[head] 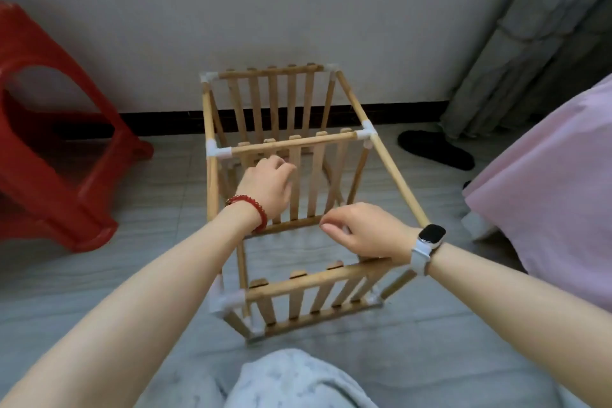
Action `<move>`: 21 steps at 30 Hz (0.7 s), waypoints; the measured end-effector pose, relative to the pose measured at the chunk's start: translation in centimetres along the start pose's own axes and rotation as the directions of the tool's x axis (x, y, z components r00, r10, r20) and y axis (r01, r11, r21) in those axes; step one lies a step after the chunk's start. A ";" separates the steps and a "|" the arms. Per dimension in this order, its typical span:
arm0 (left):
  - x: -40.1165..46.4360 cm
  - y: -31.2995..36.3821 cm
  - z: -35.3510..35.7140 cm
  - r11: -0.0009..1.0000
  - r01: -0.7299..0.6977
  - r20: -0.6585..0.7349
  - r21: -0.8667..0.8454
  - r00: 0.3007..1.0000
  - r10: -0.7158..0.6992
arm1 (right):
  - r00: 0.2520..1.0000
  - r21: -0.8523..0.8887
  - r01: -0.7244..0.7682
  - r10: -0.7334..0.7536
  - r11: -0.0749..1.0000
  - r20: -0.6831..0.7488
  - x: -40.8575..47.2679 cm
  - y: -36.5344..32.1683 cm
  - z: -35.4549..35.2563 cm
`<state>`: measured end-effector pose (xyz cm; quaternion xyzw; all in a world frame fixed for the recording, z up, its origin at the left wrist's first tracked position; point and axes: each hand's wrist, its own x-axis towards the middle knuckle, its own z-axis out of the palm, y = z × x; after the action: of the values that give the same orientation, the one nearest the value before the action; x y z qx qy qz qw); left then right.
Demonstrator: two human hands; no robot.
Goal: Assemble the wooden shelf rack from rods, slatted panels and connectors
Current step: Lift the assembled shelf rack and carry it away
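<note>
The wooden rack lies on its side on the tiled floor, with long rods (397, 175) running away from me. Three slatted panels stand across it: a far panel (275, 96), a middle panel (299, 144) and a near panel (314, 278). White connectors (219, 151) join the corners. My left hand (268, 182), with a red bead bracelet, reaches into the middle panel, its fingers curled round a slat. My right hand (361, 232), with a white watch, pinches the right end of the middle panel's lower bar (288, 225). What lies inside that pinch is hidden.
A red plastic stool (49, 142) stands at the left. Pink bedding (546, 192) fills the right side, with a grey curtain (530, 43) behind it and a black slipper (433, 149) on the floor. My knee in grey trousers (291, 381) is just before the rack.
</note>
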<state>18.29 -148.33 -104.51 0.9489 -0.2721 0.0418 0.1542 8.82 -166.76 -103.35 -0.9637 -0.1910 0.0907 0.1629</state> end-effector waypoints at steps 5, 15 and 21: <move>-4.8 3.9 0.0 0.989 -0.043 0.435 -0.141 0.895 0.101 | 0.993 -0.261 0.099 -0.077 0.960 0.092 -6.2 -0.7 2.4; -6.5 6.4 -5.2 0.992 -0.050 0.451 0.114 0.892 -0.007 | 0.949 -0.424 0.015 -0.147 0.906 -0.280 -4.0 -1.3 -1.0; -0.6 5.6 -13.6 0.953 0.040 -0.202 0.300 0.979 0.023 | 0.744 -0.358 -0.120 -0.154 0.926 -0.650 2.1 -3.6 -11.4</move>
<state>14.90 -148.28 -90.15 0.9532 -0.2412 0.1788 0.0343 12.20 -165.93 -91.71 -0.9427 -0.1427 -0.2998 0.0328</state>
